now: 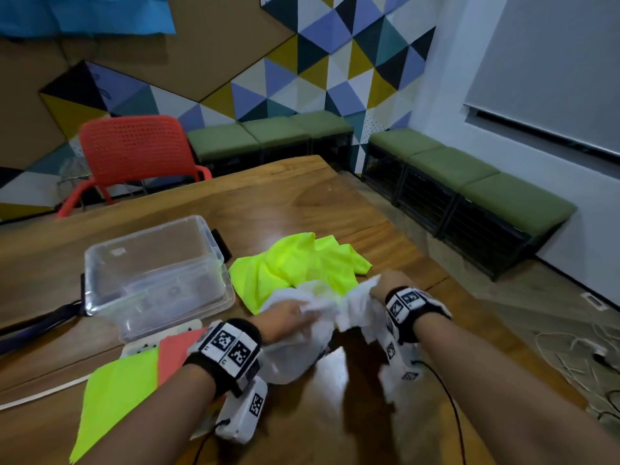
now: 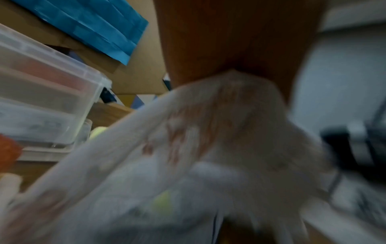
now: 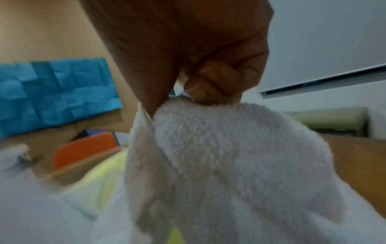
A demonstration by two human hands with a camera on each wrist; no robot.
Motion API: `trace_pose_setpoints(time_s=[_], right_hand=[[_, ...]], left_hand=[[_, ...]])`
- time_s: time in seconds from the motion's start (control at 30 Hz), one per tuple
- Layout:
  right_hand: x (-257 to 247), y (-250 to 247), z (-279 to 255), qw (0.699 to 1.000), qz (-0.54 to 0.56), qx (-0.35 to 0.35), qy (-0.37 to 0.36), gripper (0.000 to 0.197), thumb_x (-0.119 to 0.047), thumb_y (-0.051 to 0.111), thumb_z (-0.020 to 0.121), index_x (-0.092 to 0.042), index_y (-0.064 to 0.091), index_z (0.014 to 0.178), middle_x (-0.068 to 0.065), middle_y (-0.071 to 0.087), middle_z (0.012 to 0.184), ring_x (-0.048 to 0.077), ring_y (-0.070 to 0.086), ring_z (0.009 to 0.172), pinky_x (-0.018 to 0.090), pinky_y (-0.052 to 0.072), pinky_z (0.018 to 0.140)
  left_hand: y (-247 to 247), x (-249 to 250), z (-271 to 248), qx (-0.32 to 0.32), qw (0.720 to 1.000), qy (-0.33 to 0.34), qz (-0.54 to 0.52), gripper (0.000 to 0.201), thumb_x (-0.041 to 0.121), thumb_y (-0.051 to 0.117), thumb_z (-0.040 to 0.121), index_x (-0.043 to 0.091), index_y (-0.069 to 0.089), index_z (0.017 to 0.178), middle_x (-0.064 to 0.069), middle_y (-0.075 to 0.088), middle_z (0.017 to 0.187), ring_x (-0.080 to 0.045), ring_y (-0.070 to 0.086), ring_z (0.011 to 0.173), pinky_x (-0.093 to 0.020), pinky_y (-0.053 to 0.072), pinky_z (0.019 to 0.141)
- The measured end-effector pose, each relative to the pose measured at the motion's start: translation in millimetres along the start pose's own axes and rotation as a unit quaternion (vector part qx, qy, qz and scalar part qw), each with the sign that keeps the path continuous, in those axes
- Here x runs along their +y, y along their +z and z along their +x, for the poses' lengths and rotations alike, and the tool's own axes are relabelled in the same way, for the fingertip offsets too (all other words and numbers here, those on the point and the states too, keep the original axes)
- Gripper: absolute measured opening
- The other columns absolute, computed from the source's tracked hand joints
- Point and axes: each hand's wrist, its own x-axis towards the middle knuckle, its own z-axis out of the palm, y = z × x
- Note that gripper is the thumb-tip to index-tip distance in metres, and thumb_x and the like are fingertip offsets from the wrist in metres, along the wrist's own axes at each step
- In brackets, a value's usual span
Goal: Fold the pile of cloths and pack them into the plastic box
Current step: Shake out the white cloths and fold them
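Both hands hold one white towel (image 1: 322, 308): my right hand (image 1: 391, 282) pinches its upper edge, my left hand (image 1: 285, 318) grips the bunched part. Beyond them lies a yellow-green cloth (image 1: 295, 263); left of my left hand stands the clear plastic box (image 1: 151, 273), while bare wooden table (image 1: 352, 203) extends farther out.

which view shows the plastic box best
The head view: the whole plastic box sits open on the table, left of the cloths. The left wrist view catches one blurred corner. The right wrist view does not show it.
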Motion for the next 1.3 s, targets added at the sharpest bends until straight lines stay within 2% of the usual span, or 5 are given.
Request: trace_pose_setpoints(time_s=[0.17, 0.37, 0.53, 0.87, 1.3], right_hand=[[-59.1, -42.4, 10.1, 0.979, 0.123, 0.13, -0.095, 0.033, -0.018, 0.051, 0.084, -0.011, 0.048, 0.117, 0.015, 0.058, 0.119, 0.034, 0.056, 0.111, 0.037, 0.045, 0.087], [-78.5, 24.9, 10.3, 0.973, 0.027, -0.085, -0.213, 0.05, -0.025, 0.057, 0.089, -0.007, 0.042, 0.133, 0.017, 0.054, 0.129, 0.03, 0.053, 0.117, 0.032, 0.044, 0.093], [-51.1, 66.8, -16.1, 0.913, 0.217, -0.258, -0.23, 0.024, -0.034, 0.053, 0.094, -0.014, 0.06, 0.082, 0.005, 0.055, 0.078, 0.012, 0.05, 0.066, 0.021, 0.037, 0.059], [-6.3, 52.7, -51.7, 0.916, 0.303, -0.122, -0.233, 0.02, -0.017, 0.06, 0.091, -0.011, 0.053, 0.073, -0.004, 0.042, 0.059, -0.002, 0.04, 0.046, 0.015, 0.03, 0.049], [12.1, -12.3, -114.2, 0.737, 0.615, -0.131, -0.246, 0.008, -0.017, 0.067, 0.075, -0.018, 0.074, 0.073, -0.007, 0.064, 0.064, 0.005, 0.054, 0.057, 0.017, 0.041, 0.054]], left_hand=[[69.9, -7.8, -14.5, -0.373, 0.914, -0.019, 0.159, 0.065, 0.051, 0.051, 0.087, -0.005, 0.055, 0.12, -0.019, 0.062, 0.112, -0.017, 0.059, 0.105, -0.011, 0.04, 0.082], [62.9, 2.7, 7.4, -0.1, 0.985, -0.016, 0.14, 0.03, 0.022, 0.044, 0.097, 0.002, 0.06, 0.112, -0.019, 0.061, 0.112, -0.03, 0.057, 0.104, -0.026, 0.042, 0.077], [38.1, -41.4, 23.8, 0.058, 0.991, -0.099, 0.066, 0.025, 0.028, 0.046, 0.094, 0.015, 0.062, 0.107, -0.011, 0.065, 0.115, -0.027, 0.059, 0.109, -0.034, 0.046, 0.089], [32.1, -23.2, 22.6, 0.108, 0.987, -0.08, 0.087, 0.026, 0.017, 0.044, 0.095, 0.006, 0.063, 0.108, -0.018, 0.062, 0.114, -0.031, 0.057, 0.108, -0.037, 0.045, 0.088], [19.8, 7.7, -3.4, 0.17, 0.978, -0.071, 0.098, 0.037, 0.026, 0.032, 0.101, 0.005, 0.058, 0.118, -0.021, 0.057, 0.126, -0.034, 0.054, 0.116, -0.034, 0.042, 0.09]])
